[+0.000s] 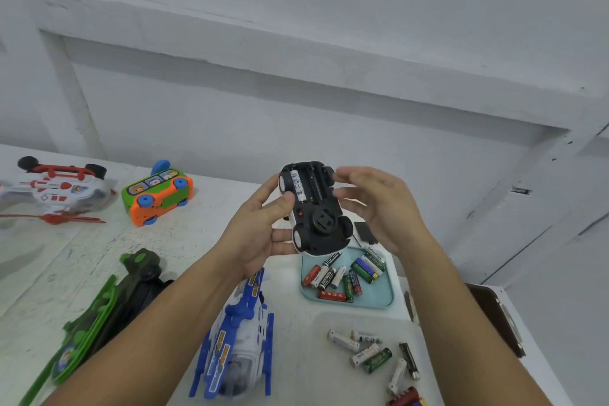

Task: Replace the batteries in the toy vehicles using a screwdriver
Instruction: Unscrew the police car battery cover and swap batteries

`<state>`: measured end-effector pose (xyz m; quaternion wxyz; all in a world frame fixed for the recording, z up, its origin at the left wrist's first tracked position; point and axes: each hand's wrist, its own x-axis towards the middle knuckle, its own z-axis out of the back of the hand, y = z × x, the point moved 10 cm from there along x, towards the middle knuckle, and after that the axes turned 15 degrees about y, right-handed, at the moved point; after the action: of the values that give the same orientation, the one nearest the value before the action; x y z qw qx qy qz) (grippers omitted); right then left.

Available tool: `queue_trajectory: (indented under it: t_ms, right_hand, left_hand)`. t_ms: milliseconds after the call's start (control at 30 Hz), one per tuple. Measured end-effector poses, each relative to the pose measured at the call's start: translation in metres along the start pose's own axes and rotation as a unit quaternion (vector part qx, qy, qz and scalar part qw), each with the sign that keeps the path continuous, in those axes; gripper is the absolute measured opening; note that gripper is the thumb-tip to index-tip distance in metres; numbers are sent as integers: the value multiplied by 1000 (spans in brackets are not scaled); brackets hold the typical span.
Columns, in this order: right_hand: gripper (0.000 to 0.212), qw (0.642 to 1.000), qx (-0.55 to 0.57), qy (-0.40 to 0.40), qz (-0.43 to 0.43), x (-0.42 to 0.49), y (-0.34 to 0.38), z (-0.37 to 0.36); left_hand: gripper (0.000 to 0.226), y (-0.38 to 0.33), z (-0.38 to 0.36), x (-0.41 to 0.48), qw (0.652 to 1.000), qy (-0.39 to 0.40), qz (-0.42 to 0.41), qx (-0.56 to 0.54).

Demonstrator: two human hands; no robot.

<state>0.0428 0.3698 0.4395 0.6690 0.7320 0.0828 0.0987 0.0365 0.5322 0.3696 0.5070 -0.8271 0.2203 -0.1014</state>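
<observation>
A white wall [296, 92] with raised painted beams stood behind the teal tray [388, 290], and the tray lay on a scuffed white table [99, 241]. Far left of the tray and nearer the person lay a green camouflage helicopter [108, 306]. A blue and white helicopter [237, 339] lay just left of the tray, partly hidden by the left forearm. Well to the tray's left, by the wall, a white and red helicopter [56, 188] rested upside down. An orange and green bus [158, 194] lay on its side between that helicopter and the tray. A brown case [494, 316] sat right of the tray at the table's edge.

Above the tray's far edge, the left hand [263, 227] gripped a toy car [313, 208] held belly up, the thumb pressed on its underside. The right hand [379, 204] hung beside the car with fingers loosely spread, holding nothing; whether its fingertips touched the car could not be told. The hands and car hid the tray's far rim.

Mixed batteries [342, 275], red, green, white and black, filled the tray, and loose batteries [369, 354] lay scattered on its near side. A black cover [364, 229] lay just beyond the tray. One white battery [298, 186] sat in the car's open compartment. Printing on the batteries was too blurred to read.
</observation>
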Motion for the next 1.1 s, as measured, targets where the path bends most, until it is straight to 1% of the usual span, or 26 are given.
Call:
queue_trajectory:
  t_ms: [33,67,100,133,167,200,233,267,333,400,500,567,633,733,800,833,867,933,967,1000,1033,1100]
  right_hand:
    - [18,998,55,-29,-16,-1,-9,14]
    - [15,996,58,-57,-42,-3,-19,27]
    - [13,993,-10,-77,-84,-5,-31,40]
    - [13,977,-146,-77,-137,-7,-41,49]
    - [15,933,-303,-50,-189,-6,-54,53]
    - [18,871,-431,-8,-233,-5,-70,52]
    - [22,814,-514,30,-269,-7,-87,48]
    - [27,781,-548,55,-294,-9,-103,45]
    - [35,759,-568,63,-313,-12,-124,40]
    - [35,749,-583,56,-310,-12,-133,36]
    - [33,764,-565,47,-308,-12,-137,35]
    - [25,782,-541,49,-307,-14,-136,34]
    - [19,815,-501,39,-290,-17,-133,34]
    - [10,868,-426,4,-255,-17,-118,45]
    - [7,924,-314,-32,-215,-15,-101,53]
    - [6,953,-230,-58,-187,-13,-88,58]
    - [6,974,-143,-86,-152,-12,-74,61]
    - [6,990,-10,-121,-76,-9,-41,61]
    - [6,992,19,-120,-38,-7,-24,57]
    - [6,994,19,-107,0,-4,-7,50]
    - [8,996,-12,-86,32,-2,9,39]
    - [10,987,-142,-45,64,0,31,13]
  left_hand:
    - [44,-1,2,0,1000,-4,-2,2]
    - [44,-3,5,-1,1000,-7,-5,4]
    - [43,-4,7,-2,1000,-10,-6,5]
    - [43,-5,9,-2,1000,-12,-7,6]
    - [42,-5,10,-2,1000,-12,-6,8]
    - [41,-4,10,-3,1000,-10,-4,8]
    - [40,-4,11,-3,1000,-9,-3,7]
    - [38,-3,10,-3,1000,-10,-2,4]
    - [36,-1,10,-4,1000,-9,-1,-2]
    - [37,1,9,-4,1000,-6,0,1]
    - [40,1,10,-5,1000,-6,-1,2]
    - [42,1,10,-5,1000,-6,0,3]
    - [43,1,10,-6,1000,-4,2,5]
    - [44,3,11,-8,1000,-4,8,7]
    - [41,4,10,-8,1000,-2,12,7]
    - [40,5,10,-8,1000,0,13,7]
    - [40,5,9,-8,1000,2,13,9]
    - [42,6,9,-8,1000,2,14,16]
    - [42,6,9,-8,1000,3,14,19]
    - [41,6,8,-7,1000,4,13,22]
    - [42,6,7,-7,1000,6,14,25]
    - [43,7,7,-6,999,8,15,34]
